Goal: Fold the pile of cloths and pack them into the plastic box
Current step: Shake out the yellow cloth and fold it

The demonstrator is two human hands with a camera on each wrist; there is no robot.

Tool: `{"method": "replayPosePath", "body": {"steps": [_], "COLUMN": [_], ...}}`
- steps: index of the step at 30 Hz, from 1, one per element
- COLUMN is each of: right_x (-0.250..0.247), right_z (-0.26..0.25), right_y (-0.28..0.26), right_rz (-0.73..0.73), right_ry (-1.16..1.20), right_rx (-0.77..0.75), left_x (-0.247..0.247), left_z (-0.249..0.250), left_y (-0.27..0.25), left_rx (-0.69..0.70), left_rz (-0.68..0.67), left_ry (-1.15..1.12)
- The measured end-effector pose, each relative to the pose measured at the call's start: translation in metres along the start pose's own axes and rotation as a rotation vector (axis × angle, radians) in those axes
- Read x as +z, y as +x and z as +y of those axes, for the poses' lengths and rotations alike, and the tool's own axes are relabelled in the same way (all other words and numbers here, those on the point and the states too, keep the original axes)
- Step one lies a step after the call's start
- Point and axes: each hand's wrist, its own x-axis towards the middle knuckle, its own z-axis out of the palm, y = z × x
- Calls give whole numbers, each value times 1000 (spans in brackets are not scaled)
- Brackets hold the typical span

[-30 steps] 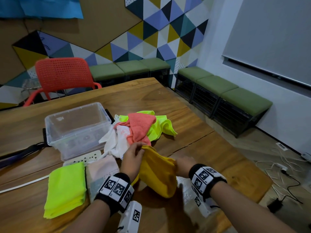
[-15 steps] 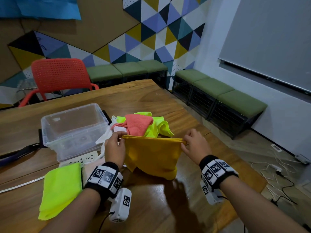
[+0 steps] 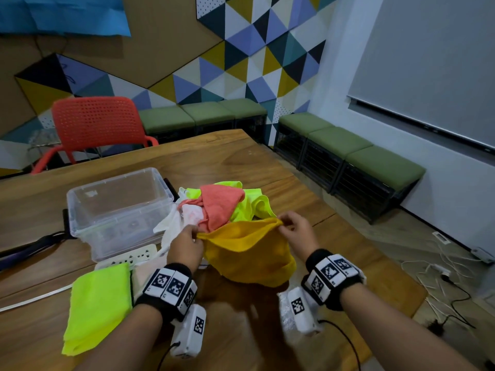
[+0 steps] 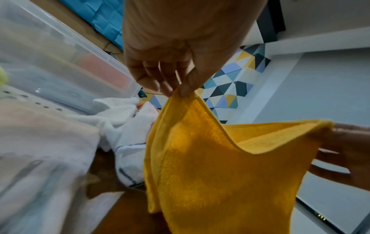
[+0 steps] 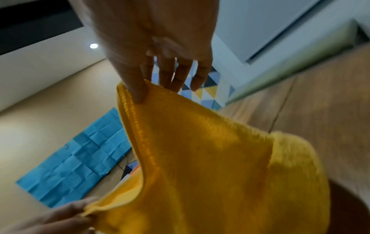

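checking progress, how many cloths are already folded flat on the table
2: a neon yellow-green folded cloth at the table's near left, and a pale pink folded cloth touching its right edge, partly hidden by the left wrist.

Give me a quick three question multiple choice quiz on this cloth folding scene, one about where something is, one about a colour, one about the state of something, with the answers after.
1. Where does the folded neon green cloth lie?
A. inside the plastic box
B. on the table, nearer the person than the plastic box
C. on the red chair

2. What colour is the cloth held by both hands?
A. yellow
B. blue
C. white

3. What state is the plastic box in?
A. lidded and shut
B. packed full of cloths
C. open, with no cloth inside

Answers:
1 B, it rests flat on the table in front of the box.
2 A, the left hand and the right hand each pinch an upper corner of the yellow cloth.
3 C, no lid is on it and its clear walls show nothing packed.
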Motion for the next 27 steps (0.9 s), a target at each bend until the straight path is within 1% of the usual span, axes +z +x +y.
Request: {"method": "replayPosePath", "body": {"steps": [1, 3, 4, 6, 7, 8, 10, 12, 14, 16, 19, 21, 23, 26, 27], "right_x": [9, 28, 37, 54, 60, 65, 71, 74, 76, 77, 78, 78, 78, 76, 75], "right_z": [-2, -3, -4, -3, -2, -1, -1, -3, -7, -11, -14, -13, -12, -12, -12], "right_y": [-4, -10, -11, -13, -13, -14, -16, -18, -21, -22, -23, -22, -21, -21, -22], "right_rz": [-51, -151, -199, -247, -244, -230, -211, -218, -223, -207, -189, -196, -201, -200, -200], "right_ry": [66, 86, 67, 3, -24, -56, -112, -129, -125, -123, -133, -174, -208, -197, -195], "right_rx": [-8, -49, -71, -102, -115, -129, -159, -184, -192, -192, -186, -193, -206, -208, -218], "left_x": [2, 7, 9, 16, 18, 19, 18, 16, 12, 9, 8, 9, 12, 13, 13], "left_z": [-3, -2, 1, 10, 15, 16, 16, 13, 11, 12, 14, 13, 13, 16, 16], "left_y": [-4, -15, -22, -35, -41, -44, -47, -47, -49, -51, -53, -50, -47, -44, -42], "left_rx": [-12, 48, 102, 157, 163, 155, 124, 120, 150, 193, 236, 260, 244, 96, 76], "left_rz": [10, 55, 42, -68, -122, -146, -158, -168, -141, -67, -2, 17, -22, -160, -182], "left_ry": [53, 86, 54, 17, 14, -2, -47, -12, 58, 110, 116, 52, -72, -369, -441]}}
